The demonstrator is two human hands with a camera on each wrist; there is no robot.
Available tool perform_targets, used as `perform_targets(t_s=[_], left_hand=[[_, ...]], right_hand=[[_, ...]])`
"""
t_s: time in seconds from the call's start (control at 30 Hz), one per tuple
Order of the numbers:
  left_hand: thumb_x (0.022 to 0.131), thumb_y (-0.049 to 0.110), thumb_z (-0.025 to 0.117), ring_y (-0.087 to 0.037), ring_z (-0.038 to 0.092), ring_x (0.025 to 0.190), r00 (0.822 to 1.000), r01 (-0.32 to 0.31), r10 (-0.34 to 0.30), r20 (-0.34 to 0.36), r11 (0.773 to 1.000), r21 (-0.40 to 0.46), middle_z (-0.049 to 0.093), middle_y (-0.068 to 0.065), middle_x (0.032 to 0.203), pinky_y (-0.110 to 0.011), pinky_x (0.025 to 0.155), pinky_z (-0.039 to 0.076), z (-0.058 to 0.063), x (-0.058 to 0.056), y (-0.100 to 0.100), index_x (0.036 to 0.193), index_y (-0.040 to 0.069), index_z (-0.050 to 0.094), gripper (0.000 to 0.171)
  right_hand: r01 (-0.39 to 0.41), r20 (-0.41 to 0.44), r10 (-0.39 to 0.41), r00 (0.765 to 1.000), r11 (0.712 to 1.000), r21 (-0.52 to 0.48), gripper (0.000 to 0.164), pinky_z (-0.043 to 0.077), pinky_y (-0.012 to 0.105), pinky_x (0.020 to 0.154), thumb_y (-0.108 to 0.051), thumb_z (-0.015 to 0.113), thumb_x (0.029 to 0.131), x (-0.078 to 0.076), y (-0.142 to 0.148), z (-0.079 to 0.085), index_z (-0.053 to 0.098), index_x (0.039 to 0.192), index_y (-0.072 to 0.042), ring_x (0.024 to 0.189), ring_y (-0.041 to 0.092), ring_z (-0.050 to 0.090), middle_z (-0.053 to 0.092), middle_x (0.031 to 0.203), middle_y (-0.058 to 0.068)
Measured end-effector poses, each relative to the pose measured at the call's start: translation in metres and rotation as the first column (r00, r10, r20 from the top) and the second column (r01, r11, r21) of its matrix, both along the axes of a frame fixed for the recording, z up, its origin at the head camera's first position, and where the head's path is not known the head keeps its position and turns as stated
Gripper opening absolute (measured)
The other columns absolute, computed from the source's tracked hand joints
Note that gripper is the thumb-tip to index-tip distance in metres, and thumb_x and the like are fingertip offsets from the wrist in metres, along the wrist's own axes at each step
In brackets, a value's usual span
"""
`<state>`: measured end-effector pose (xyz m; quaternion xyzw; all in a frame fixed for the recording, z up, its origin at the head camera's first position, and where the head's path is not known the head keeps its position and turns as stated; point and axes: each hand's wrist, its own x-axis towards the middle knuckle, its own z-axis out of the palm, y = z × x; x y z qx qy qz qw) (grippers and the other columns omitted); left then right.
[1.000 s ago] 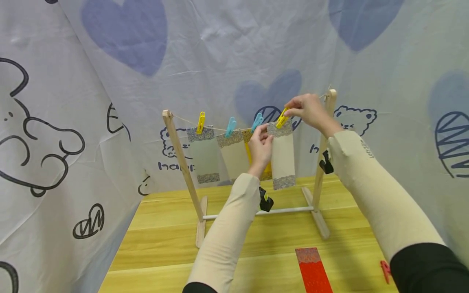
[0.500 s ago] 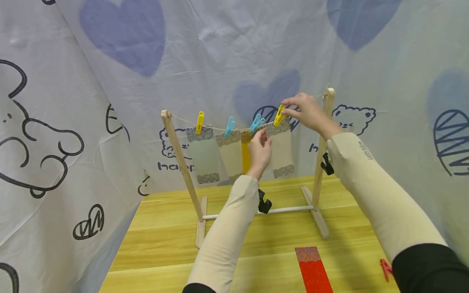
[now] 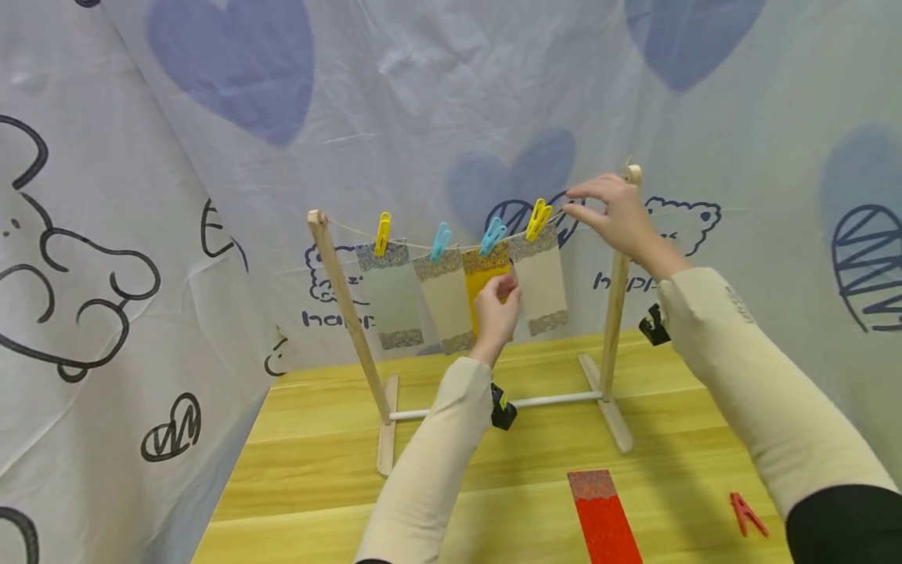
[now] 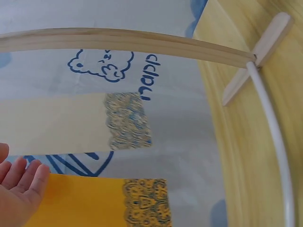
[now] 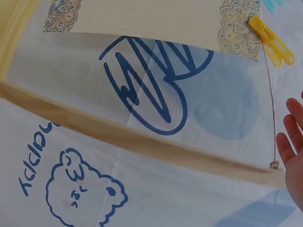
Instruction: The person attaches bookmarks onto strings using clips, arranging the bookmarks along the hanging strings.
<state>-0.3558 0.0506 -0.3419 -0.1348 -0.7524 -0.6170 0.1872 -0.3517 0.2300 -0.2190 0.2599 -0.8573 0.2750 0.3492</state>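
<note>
A cream card [image 3: 541, 286] with lace-patterned ends hangs from the string under a yellow clothespin [image 3: 539, 219]. To the right of that clothespin, my right hand [image 3: 623, 223] is apart from it, thumb and fingers spread around nothing. My left hand [image 3: 496, 313] is in front of a yellow card [image 3: 486, 274], fingers loosely bent and holding nothing. A blue clothespin [image 3: 492, 236] clips the yellow card. Further left hang another cream card [image 3: 444, 301] on a blue clothespin [image 3: 440, 243] and a pale green card [image 3: 391, 301] on a yellow clothespin [image 3: 383, 235].
The string runs between two wooden posts [image 3: 348, 313], joined low down by a white rod [image 3: 557, 400]. On the wooden table [image 3: 303, 470] lie a red card [image 3: 606, 521] and, at right, a red clothespin [image 3: 747, 515]. A printed cloth [image 3: 395, 102] hangs behind.
The right hand has let go of the yellow clothespin and moved right. The left hand has come away from the cream card and moved down. The cream card now hangs from the string.
</note>
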Motion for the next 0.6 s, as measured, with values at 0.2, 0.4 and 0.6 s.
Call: perform_targets(t_s=[0.2,0.4,0.6], left_hand=[[0.087,0.004,0.056,-0.022,0.058,0.091,0.998,0.043,-0.043,0.053,0.999,0.011,0.062,-0.013,0.1,-0.024,0.079,0.047,-0.019,0.007,-0.003,0.107,-0.004,0.059,0.022],[0.086,0.004,0.056,-0.023,0.058,0.088,0.996,0.069,-0.07,0.063,0.998,0.016,0.062,-0.013,0.097,-0.025,0.077,0.048,-0.041,0.014,-0.003,0.105,-0.006,0.06,0.021],[0.087,0.01,0.057,-0.019,0.058,0.089,0.989,0.11,-0.107,0.1,0.994,-0.026,0.062,-0.009,0.098,-0.025,0.075,0.048,-0.069,0.028,-0.002,0.106,-0.003,0.06,0.023]], right_hand=[[-0.016,-0.125,0.005,0.992,0.996,-0.09,0.021,0.041,0.036,0.086,0.0,0.067,0.077,0.005,0.013,-0.009,0.065,0.097,0.007,0.096,0.031,0.051,0.063,0.096,0.02],[-0.084,-0.228,0.051,0.972,0.987,-0.136,0.023,0.039,0.02,0.084,0.006,0.069,0.072,0.015,0.022,-0.018,0.064,0.095,0.009,0.093,0.029,0.053,0.063,0.095,0.021],[-0.102,-0.24,0.053,0.969,0.975,-0.196,0.023,0.039,0.015,0.079,0.011,0.068,0.07,0.029,0.032,-0.032,0.065,0.093,0.009,0.089,0.01,0.051,0.064,0.091,0.02]])
